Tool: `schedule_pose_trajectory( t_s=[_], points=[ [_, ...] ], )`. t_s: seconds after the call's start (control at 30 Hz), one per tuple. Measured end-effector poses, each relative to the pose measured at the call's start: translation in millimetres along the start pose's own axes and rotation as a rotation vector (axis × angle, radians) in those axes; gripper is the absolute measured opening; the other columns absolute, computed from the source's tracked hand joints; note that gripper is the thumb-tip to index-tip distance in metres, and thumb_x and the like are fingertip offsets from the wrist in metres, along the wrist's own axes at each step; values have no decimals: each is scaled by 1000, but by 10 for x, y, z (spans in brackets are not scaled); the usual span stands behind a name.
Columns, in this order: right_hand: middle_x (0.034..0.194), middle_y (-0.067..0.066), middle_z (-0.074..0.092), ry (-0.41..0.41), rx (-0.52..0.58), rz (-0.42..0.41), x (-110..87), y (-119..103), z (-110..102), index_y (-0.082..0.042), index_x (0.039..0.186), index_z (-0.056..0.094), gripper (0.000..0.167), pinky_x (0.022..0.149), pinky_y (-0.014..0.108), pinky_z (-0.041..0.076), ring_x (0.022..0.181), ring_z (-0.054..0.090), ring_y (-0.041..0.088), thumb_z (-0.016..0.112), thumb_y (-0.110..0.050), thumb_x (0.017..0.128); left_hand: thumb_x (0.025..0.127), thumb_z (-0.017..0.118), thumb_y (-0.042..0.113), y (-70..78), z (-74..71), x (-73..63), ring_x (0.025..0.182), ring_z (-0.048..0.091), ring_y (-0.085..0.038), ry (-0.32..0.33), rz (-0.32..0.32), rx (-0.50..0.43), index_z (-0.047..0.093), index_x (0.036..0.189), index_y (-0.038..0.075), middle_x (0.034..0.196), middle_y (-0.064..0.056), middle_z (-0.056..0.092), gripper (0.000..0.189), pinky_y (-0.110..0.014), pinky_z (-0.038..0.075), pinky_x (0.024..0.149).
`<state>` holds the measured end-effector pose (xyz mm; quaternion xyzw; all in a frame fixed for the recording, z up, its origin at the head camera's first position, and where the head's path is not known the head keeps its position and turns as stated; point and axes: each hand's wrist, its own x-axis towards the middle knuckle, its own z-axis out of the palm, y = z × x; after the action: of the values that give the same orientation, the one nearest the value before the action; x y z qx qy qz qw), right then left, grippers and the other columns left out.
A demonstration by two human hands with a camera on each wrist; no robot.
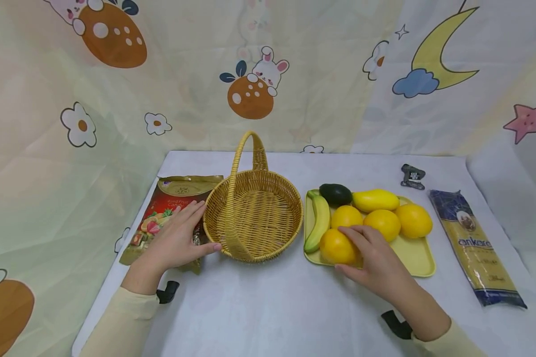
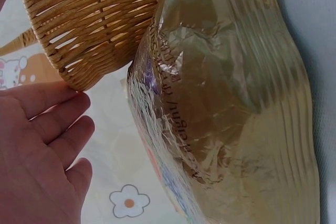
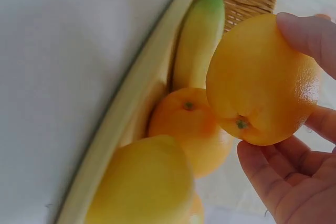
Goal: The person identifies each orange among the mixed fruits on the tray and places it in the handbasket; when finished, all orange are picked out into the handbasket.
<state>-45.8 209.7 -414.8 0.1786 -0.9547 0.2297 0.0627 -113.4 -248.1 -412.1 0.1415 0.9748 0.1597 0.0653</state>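
My right hand holds an orange at the front of a yellow tray, thumb on one side and fingers on the other. In the right wrist view this orange hides part of a second orange and a banana. With extended fingers and thumb, my left hand touches the left side of a wicker basket, which has nothing inside and a tall handle. Under that hand lies a red and gold candy bag, partly covered by it; its gold end fills much of the left wrist view.
Also on the tray are a dark green avocado-like fruit, a long yellow fruit and rounded yellow-orange fruits. A blue and gold "ankara" packet lies at the right. Behind it is a small dark packet. Patterned cloth surrounds the table.
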Motion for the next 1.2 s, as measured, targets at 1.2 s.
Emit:
schedule_pose_trajectory(
  t_s=[1.2],
  points=[
    [138,14,56,69,3,-114,562,-231,-270,-12,149,55,82,106,59,52,123,55,34,94,-26,78,78,77,76,15,16,-27,163,19,-35,14,-11,-38,29,166,11,174,-11,27,119,-62,14,132]
  ],
)
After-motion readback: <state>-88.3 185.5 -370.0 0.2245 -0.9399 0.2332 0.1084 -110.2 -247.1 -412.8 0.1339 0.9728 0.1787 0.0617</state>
